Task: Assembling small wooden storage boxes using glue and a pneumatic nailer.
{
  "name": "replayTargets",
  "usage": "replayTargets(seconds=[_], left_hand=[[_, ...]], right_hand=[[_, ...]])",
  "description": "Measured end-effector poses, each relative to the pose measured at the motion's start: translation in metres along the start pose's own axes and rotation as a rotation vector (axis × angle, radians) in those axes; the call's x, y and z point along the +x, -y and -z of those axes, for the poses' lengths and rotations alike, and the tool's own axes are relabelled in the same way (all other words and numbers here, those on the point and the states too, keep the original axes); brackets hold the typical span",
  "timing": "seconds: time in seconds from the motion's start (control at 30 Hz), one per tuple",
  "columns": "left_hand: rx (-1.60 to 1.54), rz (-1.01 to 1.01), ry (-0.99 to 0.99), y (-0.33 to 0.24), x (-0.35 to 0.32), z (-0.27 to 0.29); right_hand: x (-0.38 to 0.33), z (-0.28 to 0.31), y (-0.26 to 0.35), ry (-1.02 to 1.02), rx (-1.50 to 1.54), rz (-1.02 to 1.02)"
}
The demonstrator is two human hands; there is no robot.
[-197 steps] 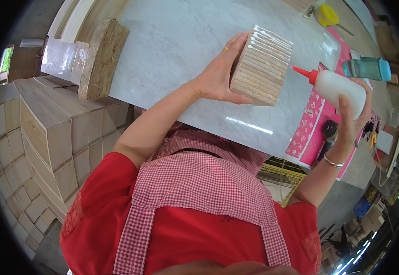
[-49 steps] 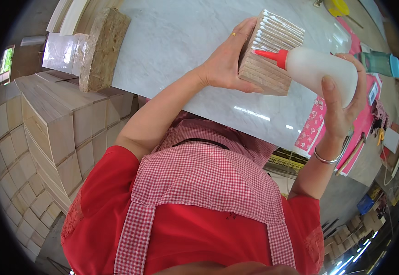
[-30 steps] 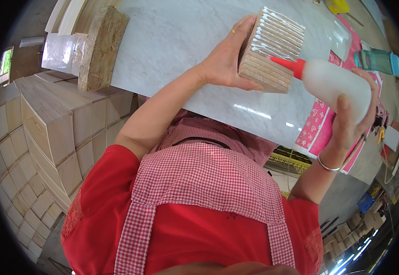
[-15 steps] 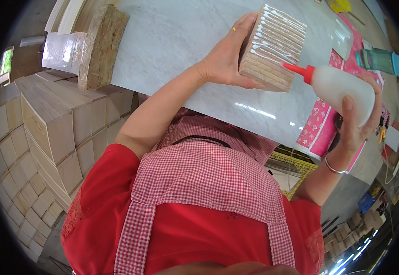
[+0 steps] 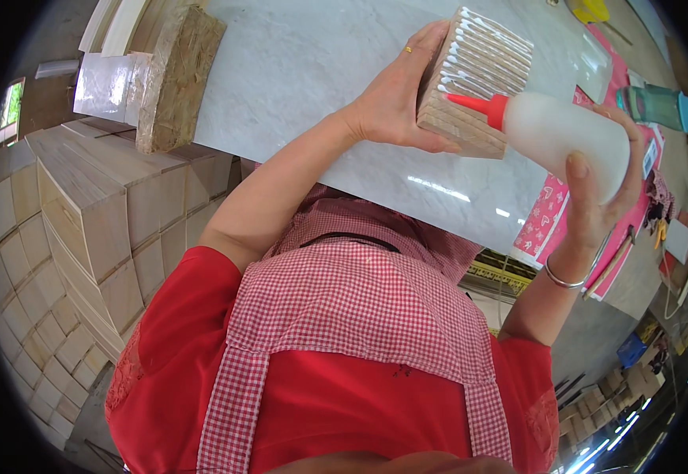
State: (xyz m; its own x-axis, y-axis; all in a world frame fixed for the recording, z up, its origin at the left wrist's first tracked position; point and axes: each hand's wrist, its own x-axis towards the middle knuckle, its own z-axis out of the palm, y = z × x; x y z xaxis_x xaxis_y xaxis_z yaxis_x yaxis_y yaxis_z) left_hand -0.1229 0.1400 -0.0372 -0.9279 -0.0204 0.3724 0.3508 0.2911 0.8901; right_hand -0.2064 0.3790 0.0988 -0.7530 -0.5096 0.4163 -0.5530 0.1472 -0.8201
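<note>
My left hand (image 5: pixel 399 99) grips a stack of thin wooden boards (image 5: pixel 462 124) by its left side, thumb along the near edge and a ring on one finger. White glue (image 5: pixel 482 51) lies in lines across the upturned board edges. In my right hand (image 5: pixel 601 182) is a translucent white glue bottle (image 5: pixel 569 138), tipped sideways. Its red nozzle (image 5: pixel 474 104) points left over the near part of the stack's glued face, at or just above the wood. The fingers behind the bottle are partly hidden.
A pale marbled table (image 5: pixel 304 71) lies beneath the stack. A particle-board block (image 5: pixel 182 79) stands on its left edge, beside piled wooden boxes (image 5: pixel 99 197). At right are a pink patterned cloth (image 5: pixel 549 209) and a teal bottle (image 5: pixel 652 108). A yellow crate (image 5: pixel 498 272) sits below the table.
My right hand has brought the glue bottle left, and its nozzle has moved from the stack's right edge toward its left side. The stack has shifted very slightly right.
</note>
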Motion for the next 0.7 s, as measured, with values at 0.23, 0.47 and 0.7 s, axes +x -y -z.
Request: replayTargets(seconds=[0.23,0.47,0.7], left_hand=[[0.083,-0.040,0.010,-0.003,0.001,0.003],[0.041,-0.016,0.008,0.001,0.000,0.001],[0.066,-0.023,0.027,0.000,0.001,0.002]], right_hand=[[0.000,0.004,0.002,0.017,-0.019,-0.012],[-0.015,0.053,0.003,-0.024,-0.119,-0.068],[-0.022,0.035,0.003,-0.081,-0.017,-0.066]])
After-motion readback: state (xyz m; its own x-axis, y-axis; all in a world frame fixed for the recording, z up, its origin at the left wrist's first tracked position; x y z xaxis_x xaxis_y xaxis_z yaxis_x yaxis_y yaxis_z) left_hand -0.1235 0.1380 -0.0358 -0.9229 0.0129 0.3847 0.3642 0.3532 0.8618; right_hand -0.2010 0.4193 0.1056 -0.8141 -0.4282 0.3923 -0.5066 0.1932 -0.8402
